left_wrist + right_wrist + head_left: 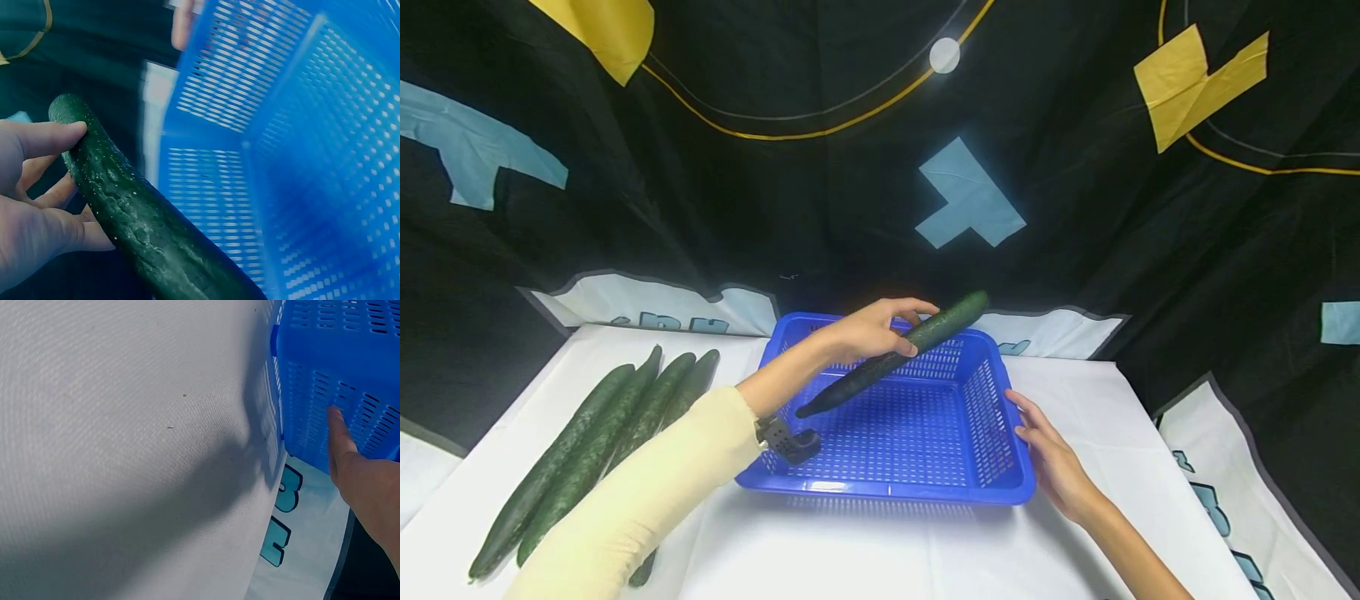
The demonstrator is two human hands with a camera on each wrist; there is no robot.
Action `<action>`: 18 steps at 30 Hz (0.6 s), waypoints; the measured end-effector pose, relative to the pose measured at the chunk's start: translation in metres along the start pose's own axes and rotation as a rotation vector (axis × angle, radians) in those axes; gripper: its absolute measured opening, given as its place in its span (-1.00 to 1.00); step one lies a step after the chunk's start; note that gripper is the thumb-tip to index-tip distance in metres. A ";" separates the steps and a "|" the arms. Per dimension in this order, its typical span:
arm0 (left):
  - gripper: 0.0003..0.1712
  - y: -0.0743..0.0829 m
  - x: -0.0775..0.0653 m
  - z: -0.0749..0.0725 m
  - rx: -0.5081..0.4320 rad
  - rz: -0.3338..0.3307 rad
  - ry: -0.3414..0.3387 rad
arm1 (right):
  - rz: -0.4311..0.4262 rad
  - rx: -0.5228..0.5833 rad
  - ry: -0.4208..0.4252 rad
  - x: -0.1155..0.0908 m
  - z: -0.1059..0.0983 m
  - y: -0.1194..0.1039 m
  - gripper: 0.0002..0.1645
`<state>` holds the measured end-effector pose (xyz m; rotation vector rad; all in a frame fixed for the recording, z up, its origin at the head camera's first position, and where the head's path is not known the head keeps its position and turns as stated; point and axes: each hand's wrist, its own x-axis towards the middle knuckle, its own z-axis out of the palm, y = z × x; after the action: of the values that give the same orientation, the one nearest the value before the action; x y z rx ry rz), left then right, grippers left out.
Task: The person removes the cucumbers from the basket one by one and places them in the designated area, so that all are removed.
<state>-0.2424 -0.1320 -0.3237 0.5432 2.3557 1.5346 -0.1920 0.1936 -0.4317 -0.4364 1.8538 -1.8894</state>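
Note:
My left hand [872, 332] pinches a long dark green cucumber [951, 323] between thumb and fingers. The cucumber hangs at a slant above a blue plastic basket [917, 490], its thin end pointing to the lower left. In the left wrist view the thumb presses on the bumpy skin of the cucumber [131, 200], with fingers around its other side. My right hand [1056, 458] touches the basket's right rim with fairly straight fingers. The right wrist view shows one finger of the right hand [369, 481] against the outer wall of the basket [312, 406].
Several more cucumbers [580, 442] lie side by side at the left of the white-covered table [790, 550], partly hidden by the left sleeve [647, 492]. Behind the table hangs a black cloth [737, 200] with yellow and light blue shapes.

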 end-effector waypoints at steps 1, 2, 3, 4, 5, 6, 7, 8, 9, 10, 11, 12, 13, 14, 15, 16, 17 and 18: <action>-0.29 0.004 -0.003 -0.003 -0.007 0.009 0.011 | 0.000 -0.002 -0.001 0.000 0.000 0.000 -0.30; -0.29 0.008 -0.007 -0.006 -0.013 0.015 0.022 | 0.000 -0.003 0.000 0.000 0.000 0.000 -0.30; -0.29 0.011 -0.010 -0.009 -0.014 0.020 0.031 | -0.001 -0.005 0.000 0.000 0.000 0.000 -0.30; -0.29 0.014 -0.013 -0.012 -0.018 0.026 0.038 | -0.001 -0.008 0.000 0.000 0.000 0.000 -0.31; -0.29 0.017 -0.017 -0.015 -0.021 0.032 0.044 | -0.002 -0.009 -0.001 0.000 0.000 0.000 -0.31; -0.29 0.019 -0.020 -0.017 -0.023 0.035 0.050 | -0.005 -0.011 -0.001 0.000 0.000 0.000 -0.31; -0.29 0.021 -0.023 -0.020 -0.019 0.040 0.056 | -0.006 -0.011 -0.004 0.000 0.000 0.000 -0.31; -0.29 0.023 -0.027 -0.022 -0.013 0.047 0.063 | -0.008 -0.011 -0.006 0.000 0.000 0.000 -0.31; -0.30 0.024 -0.030 -0.024 -0.003 0.050 0.072 | -0.009 -0.010 -0.009 0.000 -0.001 0.000 -0.31; -0.30 0.026 -0.034 -0.026 0.005 0.051 0.082 | -0.010 -0.009 -0.013 0.000 -0.001 0.000 -0.31; -0.30 0.027 -0.038 -0.027 0.017 0.052 0.092 | -0.011 -0.006 -0.017 0.000 -0.001 0.000 -0.31; -0.29 0.028 -0.042 -0.029 0.030 0.052 0.102 | -0.011 -0.004 -0.020 0.000 -0.001 0.000 -0.31; -0.29 0.029 -0.046 -0.031 0.042 0.052 0.112 | -0.010 -0.003 -0.021 -0.001 -0.001 0.000 -0.31; -0.29 0.029 -0.051 -0.033 0.050 0.048 0.123 | -0.010 -0.003 -0.022 -0.001 -0.001 0.000 -0.31; -0.29 0.030 -0.055 -0.035 0.061 0.042 0.134 | -0.010 -0.002 -0.024 -0.001 0.000 0.000 -0.31; -0.29 0.030 -0.060 -0.038 0.070 0.040 0.145 | -0.011 -0.001 -0.025 -0.001 0.000 0.000 -0.31; -0.29 0.030 -0.065 -0.041 0.082 0.037 0.157 | -0.012 -0.001 -0.027 -0.001 0.000 0.000 -0.31; -0.29 0.030 -0.069 -0.044 0.090 0.032 0.171 | -0.013 -0.003 -0.028 -0.001 0.000 0.000 -0.31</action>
<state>-0.1943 -0.1879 -0.2769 0.4898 2.5670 1.5509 -0.1909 0.1943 -0.4319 -0.4746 1.8403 -1.8800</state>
